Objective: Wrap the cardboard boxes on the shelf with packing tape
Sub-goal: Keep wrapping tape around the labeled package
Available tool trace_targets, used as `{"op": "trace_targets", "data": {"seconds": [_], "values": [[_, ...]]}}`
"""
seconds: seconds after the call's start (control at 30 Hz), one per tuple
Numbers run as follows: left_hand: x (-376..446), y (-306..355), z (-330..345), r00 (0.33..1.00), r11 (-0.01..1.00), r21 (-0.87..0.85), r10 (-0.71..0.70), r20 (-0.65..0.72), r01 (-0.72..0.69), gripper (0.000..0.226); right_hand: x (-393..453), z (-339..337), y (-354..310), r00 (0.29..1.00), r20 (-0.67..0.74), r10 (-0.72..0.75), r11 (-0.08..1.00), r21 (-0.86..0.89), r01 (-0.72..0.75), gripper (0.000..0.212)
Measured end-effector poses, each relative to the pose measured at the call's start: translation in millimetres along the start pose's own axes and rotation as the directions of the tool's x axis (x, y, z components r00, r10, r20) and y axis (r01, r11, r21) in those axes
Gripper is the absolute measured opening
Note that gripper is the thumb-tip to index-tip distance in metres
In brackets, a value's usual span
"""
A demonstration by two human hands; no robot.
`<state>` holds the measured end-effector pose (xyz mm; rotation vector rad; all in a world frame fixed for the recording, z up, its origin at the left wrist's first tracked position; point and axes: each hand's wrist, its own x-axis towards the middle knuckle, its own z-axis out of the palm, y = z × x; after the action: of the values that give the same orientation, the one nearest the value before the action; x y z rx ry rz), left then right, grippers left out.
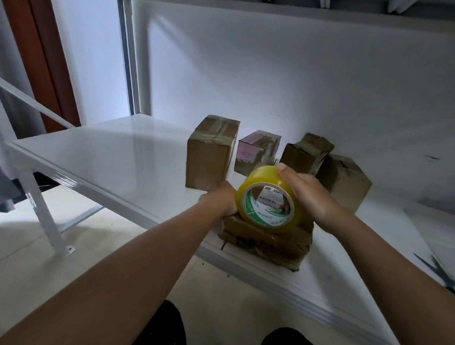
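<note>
Near the centre of the frame, one roll of yellow packing tape stood on edge on top of a flattened, tape-wrapped cardboard box that lay at the front edge of the white shelf. The right hand lay over the roll's right side with its fingers curled round the outer rim, thumb near the top. The left hand sat just left of the roll against the low box; its fingers were hidden behind the roll and the hand itself, so I cannot tell whether they were apart or clamped on anything.

Behind the roll, toward the middle of the frame, four more cardboard boxes stood in a loose row along the white back wall, making five boxes in all. The tall left box had bands of clear tape across its top. The second box was smaller and carried a pinkish label. The third box stood tilted, and the fourth box stood beside it at the right.

At the right edge of the frame, one pair of scissors lay on the shelf, well apart from the boxes.
</note>
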<state>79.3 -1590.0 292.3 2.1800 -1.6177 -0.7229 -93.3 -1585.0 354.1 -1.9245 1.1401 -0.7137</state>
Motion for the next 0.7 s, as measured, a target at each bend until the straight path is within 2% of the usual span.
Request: {"op": "trace_targets", "data": {"seconds": [0.07, 0.13, 0.2, 0.27, 0.33, 0.4, 0.47, 0.57, 0.7], "values": [[-4, 2, -2, 0.995, 0.984, 0.176, 0.003, -0.103, 0.015, 0.04, 4, -4, -18, 0.996, 0.084, 0.022, 0.985, -0.171, -0.007, 0.071], [-7, 6, 0, 0.984, 0.939, 0.342, 0.024, -0.175, 0.037, 0.057, 8, -10, -33, 0.989, 0.141, 0.042, 0.947, -0.322, 0.005, 0.069], [-8, 9, 4, 0.973, 0.9, 0.431, 0.036, -0.226, 0.067, 0.064, 9, -23, -41, 0.984, 0.158, 0.081, 0.876, -0.482, 0.005, 0.059], [-7, 12, 4, 0.966, 0.871, 0.484, 0.05, -0.255, 0.082, 0.065, 3, -44, -45, 0.963, 0.19, 0.194, 0.795, -0.606, -0.041, 0.064], [-6, 15, 4, 0.959, 0.83, 0.554, 0.098, -0.266, 0.069, 0.063, -10, -61, -43, 0.905, 0.23, 0.358, 0.729, -0.675, -0.117, 0.071], [-7, 19, 5, 0.947, 0.766, 0.64, 0.161, -0.277, 0.057, 0.061, -23, -68, -35, 0.853, 0.256, 0.454, 0.647, -0.753, -0.118, 0.06], [-9, 24, 8, 0.932, 0.679, 0.732, 0.229, -0.282, 0.054, 0.061, -27, -63, -18, 0.853, 0.234, 0.467, 0.591, -0.8, -0.104, 0.045], [-11, 33, 13, 0.905, 0.568, 0.823, 0.341, -0.256, 0.019, 0.064, -27, -51, 6, 0.862, 0.172, 0.477, 0.479, -0.873, -0.091, 0.042], [-9, 45, 22, 0.857, 0.412, 0.903, 0.503, -0.113, -0.122, 0.075, -23, -45, 26, 0.864, 0.156, 0.48, 0.502, -0.856, -0.124, 0.046]]}}
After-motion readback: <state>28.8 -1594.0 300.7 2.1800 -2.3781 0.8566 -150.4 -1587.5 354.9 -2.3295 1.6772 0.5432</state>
